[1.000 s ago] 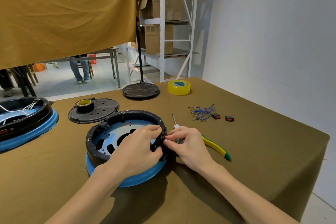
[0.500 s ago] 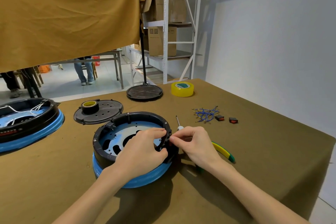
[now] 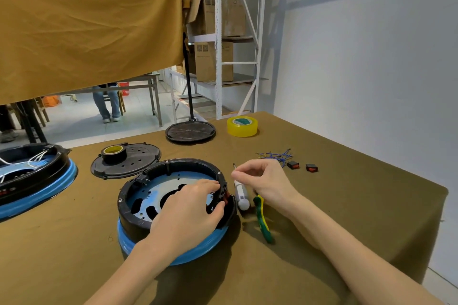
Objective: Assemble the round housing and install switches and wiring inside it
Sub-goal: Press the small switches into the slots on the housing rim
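An olive-clothed table [image 3: 347, 218] runs to a white wall on the right, its right edge near the switches [image 3: 302, 166]; bare cloth lies in front. The housing [image 3: 171, 205] sits mid-table, black ring on a blue base. The left hand [image 3: 190, 213] grips its right rim, fingers curled over a red part there. The right hand [image 3: 265, 181] hovers just right of the rim, fingers curled, seemingly empty, above a screwdriver [image 3: 241, 195] and pliers [image 3: 264, 220].

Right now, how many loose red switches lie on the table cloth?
2. One switch lies beside the blue wires; the other switch lies just right of it. A further one may be hidden under the left hand at the housing wall.
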`<state>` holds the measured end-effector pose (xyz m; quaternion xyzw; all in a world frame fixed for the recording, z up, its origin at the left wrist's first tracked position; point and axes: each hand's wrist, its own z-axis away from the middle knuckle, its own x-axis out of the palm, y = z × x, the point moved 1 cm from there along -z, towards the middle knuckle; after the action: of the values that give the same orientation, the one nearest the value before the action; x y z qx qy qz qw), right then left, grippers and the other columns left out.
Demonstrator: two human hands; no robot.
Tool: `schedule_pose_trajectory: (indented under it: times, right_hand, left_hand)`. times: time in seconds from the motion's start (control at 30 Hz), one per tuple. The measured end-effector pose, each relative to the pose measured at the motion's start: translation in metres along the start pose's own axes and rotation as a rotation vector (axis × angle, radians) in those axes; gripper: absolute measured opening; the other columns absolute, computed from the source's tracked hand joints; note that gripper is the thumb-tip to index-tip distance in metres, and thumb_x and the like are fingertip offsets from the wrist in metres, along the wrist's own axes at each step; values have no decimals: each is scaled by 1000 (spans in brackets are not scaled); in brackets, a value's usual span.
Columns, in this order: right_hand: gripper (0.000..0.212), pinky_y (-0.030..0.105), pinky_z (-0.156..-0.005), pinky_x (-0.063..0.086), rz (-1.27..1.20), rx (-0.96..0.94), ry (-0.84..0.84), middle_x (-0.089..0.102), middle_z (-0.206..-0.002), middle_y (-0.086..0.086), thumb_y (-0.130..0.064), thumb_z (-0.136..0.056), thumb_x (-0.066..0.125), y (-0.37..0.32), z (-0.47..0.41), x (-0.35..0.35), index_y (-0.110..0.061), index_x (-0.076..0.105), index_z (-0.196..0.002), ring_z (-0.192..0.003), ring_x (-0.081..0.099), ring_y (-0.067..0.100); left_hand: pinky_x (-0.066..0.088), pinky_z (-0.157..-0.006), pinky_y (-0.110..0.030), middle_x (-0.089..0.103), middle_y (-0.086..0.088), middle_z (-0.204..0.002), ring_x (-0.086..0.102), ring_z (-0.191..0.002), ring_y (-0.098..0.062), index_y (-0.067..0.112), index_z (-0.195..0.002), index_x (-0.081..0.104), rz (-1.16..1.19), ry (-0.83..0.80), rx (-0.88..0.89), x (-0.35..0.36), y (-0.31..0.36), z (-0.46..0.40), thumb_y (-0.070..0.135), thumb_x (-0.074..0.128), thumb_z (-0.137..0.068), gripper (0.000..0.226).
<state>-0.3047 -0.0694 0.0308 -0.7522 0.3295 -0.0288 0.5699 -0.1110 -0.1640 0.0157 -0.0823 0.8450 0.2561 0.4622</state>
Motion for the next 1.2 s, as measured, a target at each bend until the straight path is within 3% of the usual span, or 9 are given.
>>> schedule_pose_trajectory:
  times: [0.1, 0.2, 0.27, 0.33, 0.47, 0.77, 0.93, 1.03, 1.2]
  right_hand:
    - [7, 25, -76, 54, 284, 3, 253, 75, -85, -10, -25, -91, 75, 20, -16, -26, -23, 81, -88, -83, 68, 4]
    - [19, 40, -92, 50, 745, 130, 393, 68, -111, 4, -26, -98, 62, 51, -29, -61, -19, 76, -110, -104, 62, 23]
    - [33, 43, -100, 43, 987, 293, 361, 60, -127, 14, -33, -104, 50, 71, -35, -78, -15, 65, -126, -118, 55, 34]
    - [41, 45, -105, 39, 1125, 416, 270, 57, -134, 16, -41, -106, 41, 85, -39, -88, -12, 60, -129, -125, 51, 38]
    - [36, 43, -103, 39, 1242, 398, 200, 63, -129, 12, -42, -106, 44, 97, -46, -91, -14, 61, -122, -123, 53, 35]
    - [29, 41, -97, 46, 1031, 319, 355, 66, -119, 6, -30, -93, 63, 88, -40, -86, -17, 63, -119, -112, 61, 29]
    - [31, 27, -82, 50, 490, 98, 509, 63, -109, 3, -14, -85, 75, 55, -23, -62, -15, 67, -115, -92, 64, 13]
    - [33, 17, -74, 54, 248, -1, 445, 66, -106, -5, -8, -80, 79, 27, -5, -37, -25, 69, -107, -84, 67, 3]
    - [38, 19, -73, 57, 77, -154, 259, 70, -104, -8, -5, -80, 79, -3, 26, 3, -27, 71, -109, -86, 72, 11]
  left_hand:
    - [51, -98, -25, 61, 20, -138, 60, -122, -3, 35, -142, 57, -69, 30, 22, 0, 4, -3, 52, 55, -98, 47]
    - [50, -99, -23, 61, 20, -140, 59, -125, -3, 34, -143, 58, -76, 30, 28, 0, 6, -5, 51, 56, -99, 47]
    - [47, -102, -21, 59, 21, -143, 56, -128, -1, 35, -144, 58, -68, 24, 31, 0, 5, -7, 51, 56, -99, 48]
    - [46, -104, -20, 58, 22, -144, 55, -129, 0, 35, -144, 57, -58, 16, 27, -1, 4, -8, 51, 57, -98, 48]
    - [44, -105, -19, 57, 22, -145, 53, -131, 1, 35, -145, 57, -59, 6, 30, 0, 2, -7, 52, 56, -98, 49]
    - [40, -105, -16, 55, 24, -146, 51, -132, 3, 38, -147, 53, -73, 4, 37, 2, -1, -6, 54, 53, -99, 50]
    - [43, -105, -17, 55, 25, -145, 52, -130, 4, 39, -147, 52, -68, -16, 28, 3, -2, -6, 56, 54, -98, 52]
    - [45, -104, -18, 59, 26, -140, 55, -124, 5, 39, -142, 59, -37, -26, 29, -4, -1, -6, 53, 57, -97, 47]
    - [43, -109, -24, 63, 29, -130, 53, -121, 6, 42, -131, 66, -34, -134, 85, -32, -5, -7, 53, 62, -93, 40]
